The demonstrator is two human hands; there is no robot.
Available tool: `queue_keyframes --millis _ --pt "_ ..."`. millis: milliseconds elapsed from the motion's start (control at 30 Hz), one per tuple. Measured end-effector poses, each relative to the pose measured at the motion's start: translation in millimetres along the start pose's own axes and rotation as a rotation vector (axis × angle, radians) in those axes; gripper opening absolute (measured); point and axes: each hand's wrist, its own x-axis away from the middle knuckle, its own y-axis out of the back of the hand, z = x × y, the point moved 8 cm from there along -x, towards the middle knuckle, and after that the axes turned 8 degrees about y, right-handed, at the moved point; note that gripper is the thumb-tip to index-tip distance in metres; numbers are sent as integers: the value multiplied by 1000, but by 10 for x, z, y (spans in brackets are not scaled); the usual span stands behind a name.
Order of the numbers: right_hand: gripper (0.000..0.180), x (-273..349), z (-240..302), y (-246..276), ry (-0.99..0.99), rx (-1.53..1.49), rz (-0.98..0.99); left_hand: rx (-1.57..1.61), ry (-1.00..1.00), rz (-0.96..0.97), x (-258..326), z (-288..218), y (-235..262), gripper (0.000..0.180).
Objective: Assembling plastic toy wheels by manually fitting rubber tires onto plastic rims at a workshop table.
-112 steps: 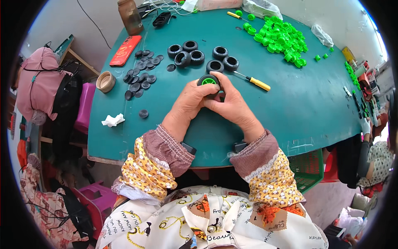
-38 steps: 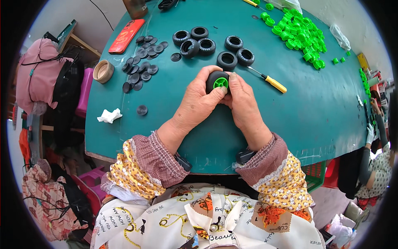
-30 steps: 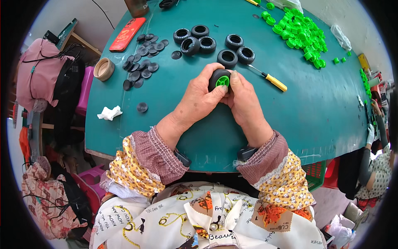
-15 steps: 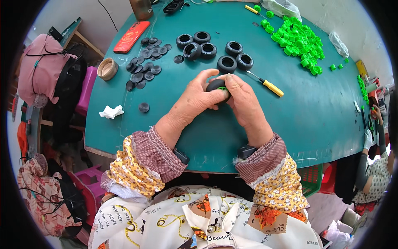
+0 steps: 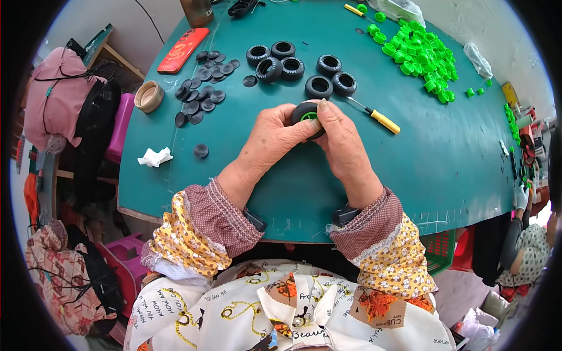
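Note:
A small black toy tyre (image 5: 301, 111) with a bright green wheel hub (image 5: 309, 116) inside it is held between both hands above the green table. My left hand (image 5: 270, 131) grips it from the left, its thumb pressed across the hub. My right hand (image 5: 341, 140) closes on its right side, thumb on the upper edge. Just beyond the hands lie several loose black tyres (image 5: 319, 87) without hubs. A screwdriver (image 5: 383, 120) with a yellow handle rests right of them, its shaft tip near the tyres.
Black discs (image 5: 208, 105) lie scattered at the left, near a red phone (image 5: 182, 50), a round tan container (image 5: 148, 96) and crumpled white tissue (image 5: 155, 157). Green hubs (image 5: 424, 55) are heaped at the far right. Another person's gloved hand (image 5: 521, 197) is at the right edge.
My left fingers have drawn in around the tyre, and more of the green hub shows. The other person's hands at the right edge have shifted.

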Motion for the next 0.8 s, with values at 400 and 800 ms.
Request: queue_keyframes --millis 400,800 --pt "28 36 -11 -18 -46 -63 -18 -124 110 152 22 37 -94 26" --pt "35 0 116 -16 50 119 55 -39 141 149 21 18 -79 25"
